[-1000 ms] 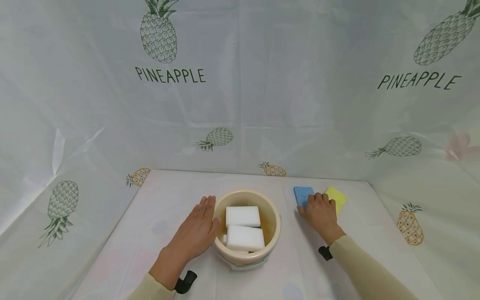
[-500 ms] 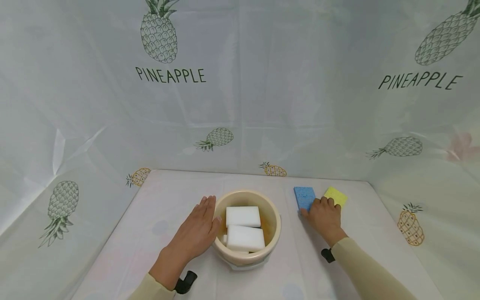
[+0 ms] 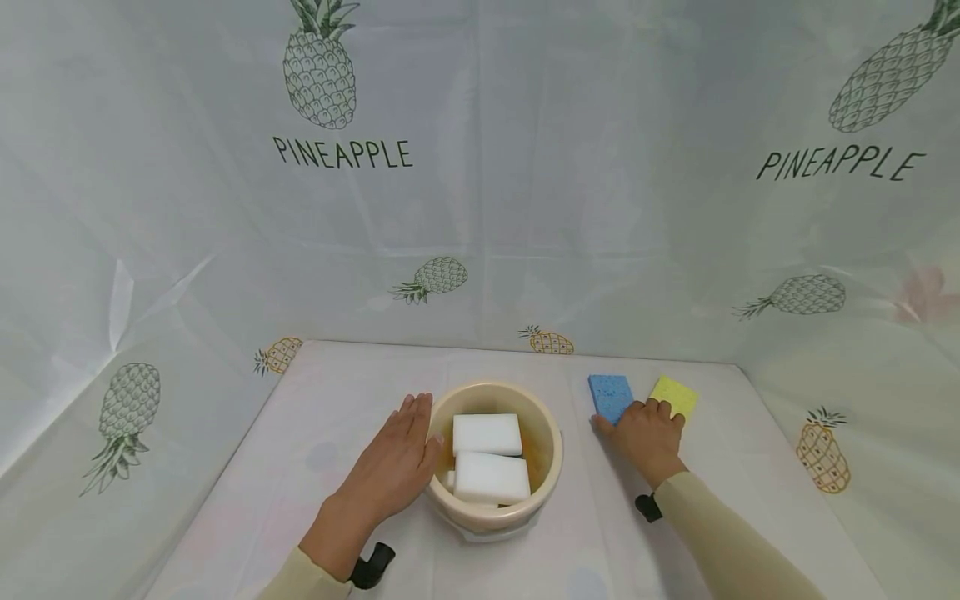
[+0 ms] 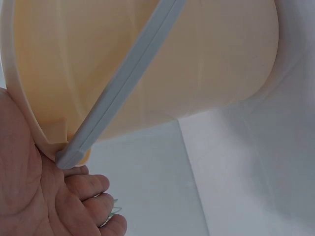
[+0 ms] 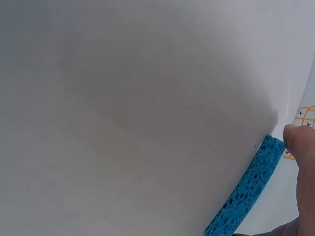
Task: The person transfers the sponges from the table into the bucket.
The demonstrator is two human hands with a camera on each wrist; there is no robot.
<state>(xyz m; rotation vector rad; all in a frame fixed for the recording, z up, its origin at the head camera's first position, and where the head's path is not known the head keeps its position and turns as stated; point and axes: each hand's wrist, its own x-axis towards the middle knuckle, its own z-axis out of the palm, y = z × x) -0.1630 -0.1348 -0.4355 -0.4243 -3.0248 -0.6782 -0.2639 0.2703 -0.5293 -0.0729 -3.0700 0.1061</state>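
Observation:
My left hand (image 3: 392,461) lies with straight fingers along the left side of a cream bucket (image 3: 556,458). In the left wrist view its palm touches the bucket's rim beside the end of the grey handle (image 4: 123,83). Two white sponge blocks (image 3: 486,434) show inside the bucket. My right hand (image 3: 647,435) holds a blue sponge (image 3: 611,395) by its near end, thumb at the left corner and curled fingers at the right edge. The right wrist view shows the thumb against the sponge's porous side. A yellow sponge (image 3: 677,395) lies just beyond the fingers, partly covered by them.
A pale cloth covers the table (image 3: 360,375). White sheeting (image 3: 570,208) printed with pineapples rises behind the table and on both sides. The bucket stands at the middle of the table, between my two arms.
My right hand has drawn slightly back toward me, so more of the blue and yellow sponges shows. My left hand and the bucket have stayed in place.

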